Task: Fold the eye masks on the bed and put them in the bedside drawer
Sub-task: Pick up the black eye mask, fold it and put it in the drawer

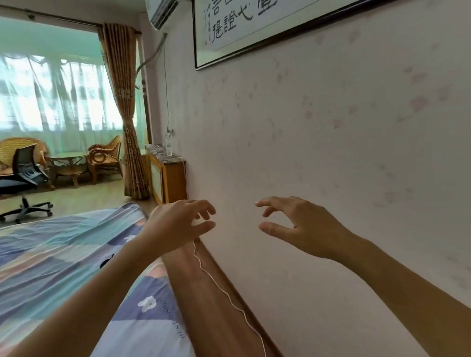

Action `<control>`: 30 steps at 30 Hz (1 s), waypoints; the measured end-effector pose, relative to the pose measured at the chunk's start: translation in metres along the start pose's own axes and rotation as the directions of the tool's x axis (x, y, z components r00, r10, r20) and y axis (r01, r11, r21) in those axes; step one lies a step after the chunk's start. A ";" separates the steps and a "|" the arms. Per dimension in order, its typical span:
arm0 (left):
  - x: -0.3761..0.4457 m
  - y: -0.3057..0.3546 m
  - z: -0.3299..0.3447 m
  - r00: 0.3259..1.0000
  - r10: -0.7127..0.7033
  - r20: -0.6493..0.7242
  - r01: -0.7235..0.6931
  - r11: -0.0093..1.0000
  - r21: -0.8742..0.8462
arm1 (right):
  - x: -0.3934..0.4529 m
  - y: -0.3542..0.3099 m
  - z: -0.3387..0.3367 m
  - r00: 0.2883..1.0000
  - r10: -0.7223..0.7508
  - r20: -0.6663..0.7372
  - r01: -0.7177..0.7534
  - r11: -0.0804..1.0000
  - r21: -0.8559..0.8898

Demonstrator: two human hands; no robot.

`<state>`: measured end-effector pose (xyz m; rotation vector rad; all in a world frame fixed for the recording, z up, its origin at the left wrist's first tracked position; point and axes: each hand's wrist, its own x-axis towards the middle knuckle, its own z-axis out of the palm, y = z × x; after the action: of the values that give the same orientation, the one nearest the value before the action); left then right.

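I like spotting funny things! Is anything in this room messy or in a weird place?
One thing: a thin white cable trails loosely along the wooden headboard beside the bed; where it ends is hidden. Both the left hand and right hand hover, holding nothing. No eye masks show.

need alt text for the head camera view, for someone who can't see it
Two bare hands, left hand and right hand, reach forward empty with fingers loosely spread before a pale pink wall. Below lie a blue patchwork bedspread, a brown wooden headboard and a thin white cable; no eye masks are visible. A wooden bedside cabinet stands beyond the bed.
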<state>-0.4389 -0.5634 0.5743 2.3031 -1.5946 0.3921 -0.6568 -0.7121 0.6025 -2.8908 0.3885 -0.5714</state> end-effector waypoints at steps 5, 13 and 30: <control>0.055 0.000 0.041 0.985 -0.168 -0.026 0.169 0.984 0.058 | 0.063 0.103 0.018 0.992 -0.118 0.040 0.116 0.991 0.063; 0.119 -0.030 0.067 0.914 -0.405 -0.008 0.399 0.898 0.187 | 0.197 0.186 0.052 0.920 -0.361 0.153 0.343 0.930 0.133; 0.307 -0.276 0.169 0.810 -0.586 0.015 0.579 0.804 0.135 | 0.539 0.217 0.206 0.764 -0.592 0.256 0.543 0.805 0.241</control>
<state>-0.0671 -0.8022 0.5137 2.7626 -0.8093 0.2741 -0.1423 -1.0484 0.5563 -2.8441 -0.5858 -0.1705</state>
